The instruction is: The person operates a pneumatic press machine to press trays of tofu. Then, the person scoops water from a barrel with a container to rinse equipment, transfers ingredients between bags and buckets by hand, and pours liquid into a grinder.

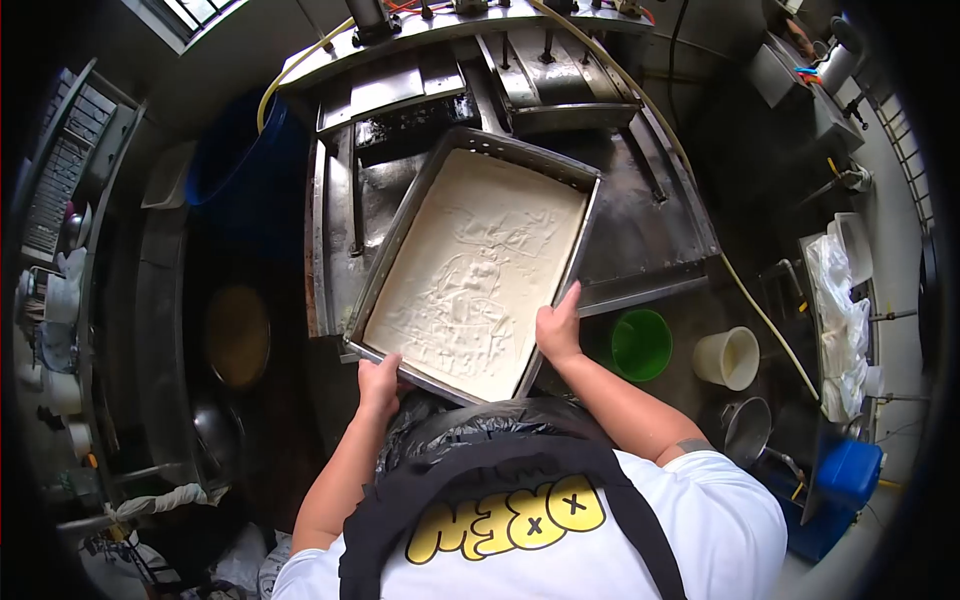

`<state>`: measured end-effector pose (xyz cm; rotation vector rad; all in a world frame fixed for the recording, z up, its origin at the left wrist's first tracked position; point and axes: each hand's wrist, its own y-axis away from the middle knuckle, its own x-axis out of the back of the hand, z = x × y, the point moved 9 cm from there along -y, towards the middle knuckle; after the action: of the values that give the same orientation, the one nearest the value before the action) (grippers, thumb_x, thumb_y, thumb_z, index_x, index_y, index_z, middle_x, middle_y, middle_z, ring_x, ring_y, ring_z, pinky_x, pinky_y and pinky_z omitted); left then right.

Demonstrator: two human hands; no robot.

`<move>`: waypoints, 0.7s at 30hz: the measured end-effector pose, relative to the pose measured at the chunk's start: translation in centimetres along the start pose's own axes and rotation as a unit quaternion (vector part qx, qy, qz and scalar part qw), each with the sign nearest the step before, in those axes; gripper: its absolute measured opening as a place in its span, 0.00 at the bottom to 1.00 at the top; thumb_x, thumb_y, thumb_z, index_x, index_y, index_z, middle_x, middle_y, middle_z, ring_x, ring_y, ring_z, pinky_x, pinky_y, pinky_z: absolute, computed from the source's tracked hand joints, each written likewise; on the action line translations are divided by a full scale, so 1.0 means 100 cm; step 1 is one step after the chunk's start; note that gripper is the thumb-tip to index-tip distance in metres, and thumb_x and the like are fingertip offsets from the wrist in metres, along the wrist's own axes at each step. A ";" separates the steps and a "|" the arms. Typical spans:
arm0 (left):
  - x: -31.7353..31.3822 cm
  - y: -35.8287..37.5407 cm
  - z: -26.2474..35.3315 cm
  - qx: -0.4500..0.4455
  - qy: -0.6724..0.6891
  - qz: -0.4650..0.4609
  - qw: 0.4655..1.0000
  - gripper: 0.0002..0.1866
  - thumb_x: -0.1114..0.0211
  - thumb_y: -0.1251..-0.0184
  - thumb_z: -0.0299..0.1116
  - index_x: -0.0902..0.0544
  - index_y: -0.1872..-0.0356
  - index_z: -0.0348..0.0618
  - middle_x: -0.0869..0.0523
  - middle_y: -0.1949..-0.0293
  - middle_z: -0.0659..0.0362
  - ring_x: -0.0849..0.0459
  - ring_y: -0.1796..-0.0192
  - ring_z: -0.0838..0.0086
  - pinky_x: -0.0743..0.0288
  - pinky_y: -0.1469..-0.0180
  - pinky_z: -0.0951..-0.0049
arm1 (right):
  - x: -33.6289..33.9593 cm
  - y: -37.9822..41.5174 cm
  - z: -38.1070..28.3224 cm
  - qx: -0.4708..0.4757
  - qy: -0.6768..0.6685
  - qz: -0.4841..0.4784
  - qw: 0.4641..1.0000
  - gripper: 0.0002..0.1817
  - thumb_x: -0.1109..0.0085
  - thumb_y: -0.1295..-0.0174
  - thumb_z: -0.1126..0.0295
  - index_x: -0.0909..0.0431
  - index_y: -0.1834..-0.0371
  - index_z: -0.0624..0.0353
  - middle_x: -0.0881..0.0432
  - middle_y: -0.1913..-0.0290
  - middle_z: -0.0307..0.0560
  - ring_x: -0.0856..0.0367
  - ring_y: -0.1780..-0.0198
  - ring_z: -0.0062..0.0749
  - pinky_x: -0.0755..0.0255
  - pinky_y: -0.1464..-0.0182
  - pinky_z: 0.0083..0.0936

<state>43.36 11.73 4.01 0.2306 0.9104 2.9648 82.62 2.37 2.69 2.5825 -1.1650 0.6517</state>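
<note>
A rectangular metal pan (530,158) with holes along its walls is tilted across the front of a steel press table (655,245). Inside it lies a pale cream slab (480,270), flat with a wrinkled, ridged surface toward the near end. My left hand (378,384) grips the pan's near left corner, thumb over the rim. On the right wall, close to the near end, my right hand (558,326) is closed with its thumb pointing up along the edge. The fingers beneath the pan are hidden on both sides.
Below the table's right front stand a green bucket (641,345) and a white bucket (727,358). A yellow hose (745,290) runs down the right side. A large blue barrel (235,150) is at the left, with shelving (75,170) beyond. White plastic bags (840,320) lie at right.
</note>
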 end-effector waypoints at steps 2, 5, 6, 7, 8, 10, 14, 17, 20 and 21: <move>0.012 0.017 -0.008 0.037 0.045 0.032 0.998 0.12 0.33 0.29 0.29 0.22 0.53 0.32 0.12 0.64 0.50 0.12 0.74 0.63 0.14 0.76 0.58 | -0.013 -0.013 -0.042 0.011 -0.063 -0.078 0.995 0.43 0.52 0.37 0.75 0.55 0.18 0.76 0.28 0.33 0.88 0.27 0.30 0.79 0.32 0.26 0.50; 0.028 0.034 -0.006 0.104 -0.185 -0.068 0.975 0.19 0.33 0.23 0.43 0.18 0.62 0.33 0.12 0.71 0.51 0.12 0.76 0.65 0.17 0.74 0.62 | -0.042 -0.058 -0.070 0.015 -0.081 -0.177 0.981 0.41 0.49 0.34 0.69 0.50 0.18 0.72 0.23 0.37 0.84 0.26 0.31 0.77 0.31 0.28 0.51; 0.026 0.044 -0.002 0.122 -0.337 -0.134 0.924 0.23 0.33 0.22 0.48 0.16 0.65 0.33 0.13 0.74 0.51 0.13 0.77 0.66 0.18 0.74 0.63 | -0.045 -0.058 -0.065 0.011 -0.086 -0.172 0.981 0.41 0.49 0.34 0.69 0.50 0.18 0.72 0.23 0.37 0.84 0.26 0.31 0.77 0.31 0.28 0.51; 0.012 0.066 0.044 0.043 -0.447 -0.123 0.885 0.26 0.34 0.22 0.53 0.16 0.66 0.33 0.13 0.75 0.49 0.11 0.73 0.61 0.18 0.69 0.61 | -0.049 -0.055 -0.068 0.041 -0.050 -0.170 0.983 0.40 0.48 0.33 0.68 0.48 0.19 0.72 0.23 0.36 0.84 0.25 0.32 0.77 0.30 0.29 0.52; 0.010 0.062 0.074 -0.126 -0.491 -0.073 0.859 0.25 0.32 0.23 0.51 0.17 0.67 0.34 0.14 0.75 0.47 0.12 0.69 0.52 0.17 0.62 0.55 | -0.052 -0.055 -0.071 0.072 -0.011 -0.168 0.983 0.39 0.48 0.31 0.66 0.46 0.19 0.72 0.23 0.36 0.84 0.25 0.33 0.77 0.30 0.29 0.52; 0.020 0.056 0.113 -0.180 -0.484 0.040 0.856 0.24 0.31 0.25 0.49 0.15 0.53 0.32 0.12 0.68 0.44 0.13 0.61 0.42 0.18 0.51 0.50 | -0.035 -0.038 -0.069 0.137 0.036 -0.142 0.980 0.37 0.47 0.30 0.66 0.43 0.20 0.72 0.24 0.36 0.83 0.23 0.34 0.76 0.29 0.30 0.53; 0.029 0.011 0.122 -0.398 -0.553 0.187 0.708 0.33 0.32 0.25 0.46 0.30 0.33 0.28 0.13 0.52 0.35 0.14 0.50 0.36 0.21 0.40 0.46 | -0.020 -0.003 -0.070 0.136 0.108 -0.189 0.967 0.37 0.44 0.30 0.66 0.41 0.21 0.73 0.23 0.37 0.84 0.21 0.37 0.75 0.26 0.34 0.54; 0.045 -0.047 0.085 -0.178 -0.479 0.099 0.854 0.27 0.36 0.22 0.41 0.30 0.40 0.24 0.14 0.51 0.25 0.14 0.46 0.32 0.21 0.44 0.40 | -0.019 0.002 -0.073 0.134 0.097 -0.201 0.965 0.36 0.43 0.31 0.67 0.39 0.23 0.76 0.21 0.41 0.85 0.19 0.39 0.75 0.24 0.36 0.55; 0.049 -0.046 0.106 -0.157 -0.481 0.073 0.859 0.24 0.37 0.22 0.40 0.28 0.46 0.23 0.14 0.56 0.25 0.14 0.50 0.30 0.20 0.46 0.39 | -0.020 0.002 -0.088 0.120 0.082 -0.223 0.964 0.36 0.43 0.32 0.68 0.37 0.25 0.81 0.19 0.46 0.86 0.17 0.42 0.75 0.24 0.36 0.55; 0.047 -0.041 0.117 -0.168 -0.481 0.066 0.858 0.21 0.37 0.22 0.39 0.27 0.50 0.25 0.14 0.57 0.25 0.14 0.50 0.30 0.20 0.46 0.39 | -0.020 0.000 -0.089 0.117 0.064 -0.215 0.967 0.36 0.44 0.32 0.68 0.38 0.25 0.81 0.18 0.47 0.86 0.17 0.43 0.76 0.24 0.36 0.55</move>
<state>40.46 21.99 11.83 1.5887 0.2326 2.4541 78.76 7.06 9.47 2.8013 -0.4833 0.8763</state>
